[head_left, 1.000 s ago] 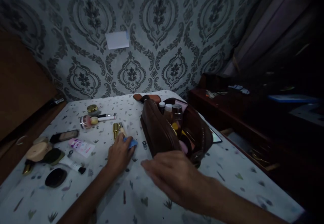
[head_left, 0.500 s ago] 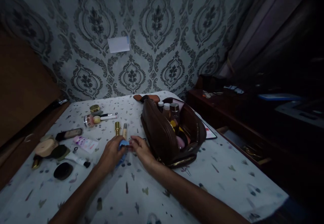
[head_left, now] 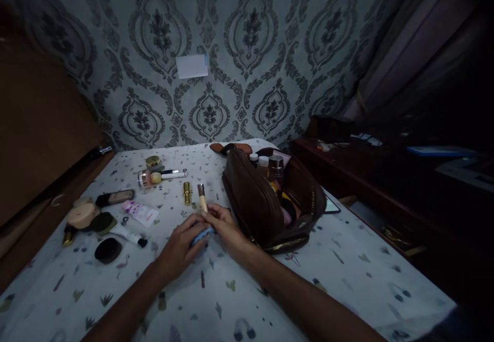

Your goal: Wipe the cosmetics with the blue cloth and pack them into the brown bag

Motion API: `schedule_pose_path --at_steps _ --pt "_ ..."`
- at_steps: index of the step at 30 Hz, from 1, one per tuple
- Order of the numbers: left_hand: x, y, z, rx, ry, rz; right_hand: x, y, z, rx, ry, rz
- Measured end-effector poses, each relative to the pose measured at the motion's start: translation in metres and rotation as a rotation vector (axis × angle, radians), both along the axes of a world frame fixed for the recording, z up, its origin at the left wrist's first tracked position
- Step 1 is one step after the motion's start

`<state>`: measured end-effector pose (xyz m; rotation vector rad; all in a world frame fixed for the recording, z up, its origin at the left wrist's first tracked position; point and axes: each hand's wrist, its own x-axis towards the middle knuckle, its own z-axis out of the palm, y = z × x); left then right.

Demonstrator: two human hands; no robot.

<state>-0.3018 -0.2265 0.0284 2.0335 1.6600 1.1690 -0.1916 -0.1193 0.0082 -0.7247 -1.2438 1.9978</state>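
Both my hands meet over a small blue object (head_left: 201, 237) on the patterned bedsheet (head_left: 270, 290). My left hand (head_left: 181, 246) curls around it from the left, and my right hand (head_left: 226, 228) pinches its other end. I cannot make out what the blue thing is. Just right of my hands stands an open brown toiletry bag (head_left: 266, 203) with several bottles and jars upright inside. A gold lipstick tube (head_left: 187, 192) and a beige tube (head_left: 201, 198) lie just beyond my fingers.
Cosmetics lie scattered at the left: a pink tube (head_left: 139, 212), a black round compact (head_left: 108, 250), a tan round compact (head_left: 82, 215), a gold-lidded jar (head_left: 153, 161). A wooden headboard (head_left: 34, 141) stands left; a dark side table (head_left: 347, 161) sits right of the bed.
My right hand has swung left from in front of the bag to join my left hand on the blue object. The view has shifted slightly.
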Motion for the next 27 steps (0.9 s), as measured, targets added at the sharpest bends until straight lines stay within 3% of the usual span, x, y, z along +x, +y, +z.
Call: schedule_pose_path --at_steps 6,14,17,22,27 --pt "0.002 -0.003 -0.006 0.075 0.134 0.153 0.003 -0.002 0.002 0.015 0.030 0.118" --pt "-0.014 -0.002 -0.007 0.207 0.368 0.380 0.005 -0.022 0.002 0.196 -0.056 0.357" --pt "-0.021 -0.001 -0.008 0.200 0.370 0.474 0.007 -0.025 0.000 0.253 -0.094 0.409" --pt "-0.037 0.003 -0.001 0.185 0.116 0.572 0.009 -0.026 0.002 0.233 -0.131 0.454" --pt "-0.049 0.006 0.001 0.105 -0.331 0.535 0.011 -0.030 0.008 0.128 -0.112 0.449"
